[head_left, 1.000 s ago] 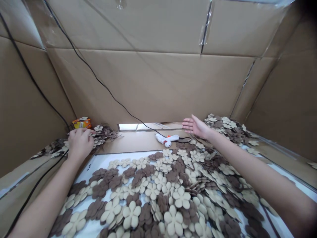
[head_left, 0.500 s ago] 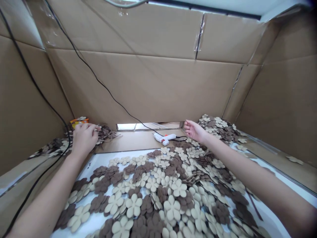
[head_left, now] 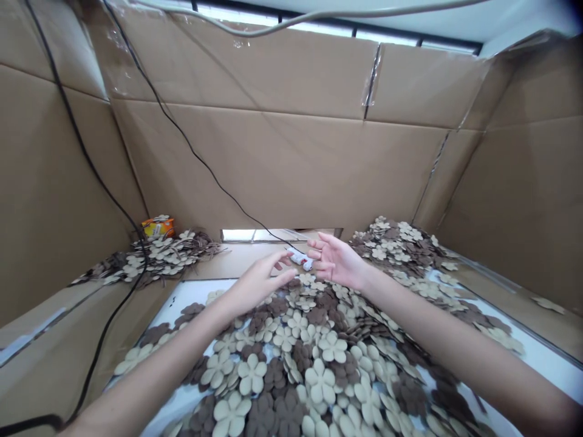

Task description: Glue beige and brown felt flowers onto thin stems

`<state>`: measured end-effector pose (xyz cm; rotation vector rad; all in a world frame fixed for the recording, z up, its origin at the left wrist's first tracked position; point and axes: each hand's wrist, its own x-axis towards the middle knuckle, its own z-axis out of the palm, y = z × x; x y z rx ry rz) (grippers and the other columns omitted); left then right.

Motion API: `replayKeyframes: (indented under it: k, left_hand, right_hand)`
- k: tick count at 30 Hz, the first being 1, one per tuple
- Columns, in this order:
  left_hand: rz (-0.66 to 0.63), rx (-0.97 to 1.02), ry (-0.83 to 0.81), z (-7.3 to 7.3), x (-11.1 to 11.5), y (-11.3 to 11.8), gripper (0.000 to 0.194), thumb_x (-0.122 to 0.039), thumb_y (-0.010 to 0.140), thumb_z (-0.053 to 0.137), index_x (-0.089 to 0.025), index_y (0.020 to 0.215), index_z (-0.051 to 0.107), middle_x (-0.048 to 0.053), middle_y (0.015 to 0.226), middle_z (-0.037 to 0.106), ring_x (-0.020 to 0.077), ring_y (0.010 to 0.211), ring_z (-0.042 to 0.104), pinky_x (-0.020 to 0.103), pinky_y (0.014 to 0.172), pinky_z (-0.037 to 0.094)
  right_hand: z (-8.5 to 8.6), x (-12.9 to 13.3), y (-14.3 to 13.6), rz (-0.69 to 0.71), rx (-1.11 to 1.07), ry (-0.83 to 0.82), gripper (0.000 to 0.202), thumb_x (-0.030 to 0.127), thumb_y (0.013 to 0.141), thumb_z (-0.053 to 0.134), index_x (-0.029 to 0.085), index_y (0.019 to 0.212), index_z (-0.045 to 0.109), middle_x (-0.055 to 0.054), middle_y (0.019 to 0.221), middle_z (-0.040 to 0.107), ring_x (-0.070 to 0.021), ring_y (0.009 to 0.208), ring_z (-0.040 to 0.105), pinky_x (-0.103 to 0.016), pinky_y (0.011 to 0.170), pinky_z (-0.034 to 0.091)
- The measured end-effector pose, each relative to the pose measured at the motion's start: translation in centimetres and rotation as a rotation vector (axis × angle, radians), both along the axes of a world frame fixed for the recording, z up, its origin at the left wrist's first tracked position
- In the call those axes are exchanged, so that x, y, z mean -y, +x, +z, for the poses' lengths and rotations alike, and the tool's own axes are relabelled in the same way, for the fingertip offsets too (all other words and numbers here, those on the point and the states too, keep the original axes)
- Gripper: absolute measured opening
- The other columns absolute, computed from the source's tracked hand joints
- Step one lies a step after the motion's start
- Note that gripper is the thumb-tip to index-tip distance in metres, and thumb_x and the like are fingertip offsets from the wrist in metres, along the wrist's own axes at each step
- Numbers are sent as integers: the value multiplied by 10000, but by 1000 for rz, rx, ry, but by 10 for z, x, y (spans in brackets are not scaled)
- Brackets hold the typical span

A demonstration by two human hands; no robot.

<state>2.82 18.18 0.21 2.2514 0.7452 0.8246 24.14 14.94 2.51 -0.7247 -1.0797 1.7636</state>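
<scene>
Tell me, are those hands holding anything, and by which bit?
Nothing seems held: the left hand and right hand look open and empty near the white glue gun.

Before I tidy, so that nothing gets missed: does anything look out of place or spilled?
One pale flower lies alone on the cardboard at far right, apart from the right-hand heap. Another sits on the orange pack, back left, an odd spot.

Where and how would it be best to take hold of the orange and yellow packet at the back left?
I would pinch the orange and yellow packet by its right end, with the left hand coming from the front and slightly above. The black cable passes close by its left end, light cut-outs rest on top, and a pile lies before it.
</scene>
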Motion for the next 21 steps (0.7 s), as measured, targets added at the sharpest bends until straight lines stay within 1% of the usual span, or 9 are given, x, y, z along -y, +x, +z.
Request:
replayKeyframes:
  k: [2,4,7,9,10,13,15,18,21]
  left_hand:
    - [-27,38,-5,0,6,2,487,-463,798,579,-308,1254,499,96,1168,618,261,1042,576,400,802,456]
    - [-46,55,-10,2,10,2,431,-432,816,562,-271,1214,526,83,1149,637,243,1004,597,368,774,474]
    - [28,75,-34,4,10,3,284,-367,817,566,-206,1045,611,54,1006,698,212,881,644,322,729,492]
    - [96,109,-102,2,7,4,223,-336,774,621,-180,933,637,47,933,714,204,828,660,313,727,499]
    - [102,127,-153,0,5,4,217,-328,753,645,-172,904,640,48,918,717,203,819,664,312,735,503]
    - [62,166,-289,-4,2,7,235,-310,708,687,-155,879,643,49,904,720,195,811,670,296,741,507]
    - [80,169,-304,-5,3,8,206,-296,692,694,-148,830,649,42,859,719,186,777,665,280,715,499]
    - [122,156,-284,-4,8,9,142,-279,689,682,-144,703,639,23,713,702,172,678,641,263,648,476]
    - [130,158,-236,-1,11,8,142,-283,716,655,-149,671,645,16,672,693,168,660,626,253,637,464]
  right_hand:
    - [-3,0,-8,84,-67,-42,321,421,936,307,195,894,530,47,641,470,-52,384,181,-190,411,248]
    - [-8,-1,-15,177,-161,-84,326,419,944,292,190,909,522,50,649,491,-49,377,187,-189,413,243]
    - [-13,-2,-21,263,-256,-121,339,417,950,276,177,912,513,43,660,522,-48,375,234,-192,423,252]
    - [-15,-1,-24,284,-289,-133,363,421,953,254,169,909,511,31,675,544,-49,375,258,-195,429,259]
    - [-15,-1,-25,288,-301,-137,373,421,955,242,166,908,511,25,685,554,-48,375,265,-197,432,262]
    - [-16,2,-27,291,-323,-151,391,422,957,219,167,908,511,21,692,565,-45,365,264,-200,430,255]
    - [-18,3,-26,293,-329,-164,393,422,957,215,169,906,511,23,680,559,-42,358,251,-200,424,238]
    - [-20,4,-25,308,-339,-173,398,418,958,206,168,901,510,22,666,552,-42,358,245,-198,420,223]
    - [-22,5,-22,305,-344,-179,410,413,962,186,166,902,508,17,666,559,-50,367,265,-202,422,222]
